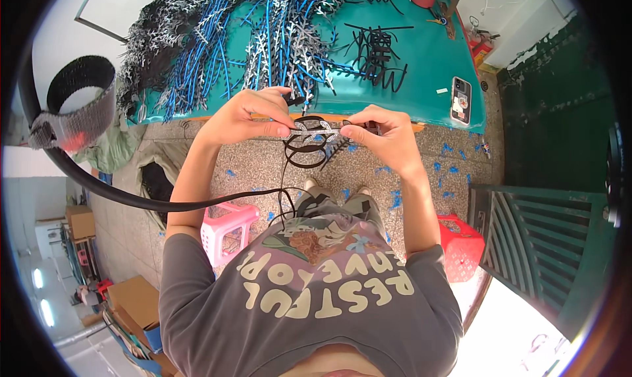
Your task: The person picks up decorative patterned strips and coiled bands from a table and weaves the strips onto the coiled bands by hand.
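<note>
Blk/white strip (313,132) is at 12 o'clock, just short of the green table (428,67), spanning L hand (258,118) & R hand (382,134). L thumb & index pinch one end, R thumb & fingers the other; can't tell if R's curled fingers hold more. Step now: prob. handling the strip two-handed; next move calls for even, steady pinches & care w/ dark loops (307,166) hanging beneath. Blue/grey strands (204,67) at 11, blk coils (378,54) at 1, phone (462,104) at 2. Blk cable (151,204) at 9 crosses L arm, could snag
</note>
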Available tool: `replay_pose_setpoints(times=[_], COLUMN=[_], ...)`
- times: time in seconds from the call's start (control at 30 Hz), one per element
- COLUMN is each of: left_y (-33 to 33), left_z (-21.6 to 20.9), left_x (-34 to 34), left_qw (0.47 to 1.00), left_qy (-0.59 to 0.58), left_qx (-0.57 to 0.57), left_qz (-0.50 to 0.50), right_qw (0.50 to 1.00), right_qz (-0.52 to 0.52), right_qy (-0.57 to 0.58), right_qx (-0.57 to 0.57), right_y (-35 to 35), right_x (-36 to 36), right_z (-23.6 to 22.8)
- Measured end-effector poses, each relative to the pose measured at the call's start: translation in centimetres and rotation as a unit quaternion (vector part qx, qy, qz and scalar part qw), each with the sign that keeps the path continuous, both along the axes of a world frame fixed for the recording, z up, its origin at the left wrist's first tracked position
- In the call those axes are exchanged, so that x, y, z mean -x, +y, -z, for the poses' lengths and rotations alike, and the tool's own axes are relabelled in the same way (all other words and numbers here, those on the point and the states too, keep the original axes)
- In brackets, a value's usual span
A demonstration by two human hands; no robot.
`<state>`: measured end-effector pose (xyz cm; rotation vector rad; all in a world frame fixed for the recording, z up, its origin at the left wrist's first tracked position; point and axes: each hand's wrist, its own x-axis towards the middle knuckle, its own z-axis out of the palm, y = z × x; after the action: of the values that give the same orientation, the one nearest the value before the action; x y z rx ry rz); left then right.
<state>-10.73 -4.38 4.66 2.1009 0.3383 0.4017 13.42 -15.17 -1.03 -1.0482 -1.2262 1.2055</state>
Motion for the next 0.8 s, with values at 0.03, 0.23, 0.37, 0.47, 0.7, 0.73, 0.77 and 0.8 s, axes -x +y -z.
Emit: replay_pose_setpoints(times=[0.03,0.23,0.37,0.47,0.7,0.73,0.77,0.8], left_y=[0.0,0.0,0.2,0.3,3.5,3.6,3.3,3.0], left_z=[0.0,0.6,1.2,2.1,5.5,5.2,4.3,3.7], left_x=[-0.1,-0.1,-0.6,-1.6,-3.5,-4.5,-5.2,-5.8], left_qw=[1.000,0.996,0.990,0.984,0.975,0.974,0.975,0.966], left_qy=[0.000,-0.059,-0.096,-0.127,-0.129,-0.115,-0.068,-0.054], left_qx=[-0.001,0.061,0.091,0.118,0.168,0.183,0.212,0.252], left_qz=[0.001,0.028,0.054,0.032,0.068,0.063,0.000,-0.036], right_qw=[1.000,0.999,0.998,0.995,0.989,0.990,0.995,0.993], right_qz=[-0.002,-0.023,-0.052,-0.088,-0.131,-0.129,-0.066,-0.005], right_qy=[-0.013,-0.024,-0.025,-0.039,0.034,0.031,-0.031,-0.090], right_qx=[-0.003,-0.006,0.004,-0.026,-0.054,-0.054,-0.066,-0.077], right_y=[0.0,0.2,0.6,1.1,2.4,2.6,2.7,2.8], right_x=[0.0,-0.1,-0.4,-0.7,-2.3,-2.5,-2.7,-2.7], right_z=[-0.2,-0.9,-0.9,-0.7,2.4,3.3,4.2,4.5])
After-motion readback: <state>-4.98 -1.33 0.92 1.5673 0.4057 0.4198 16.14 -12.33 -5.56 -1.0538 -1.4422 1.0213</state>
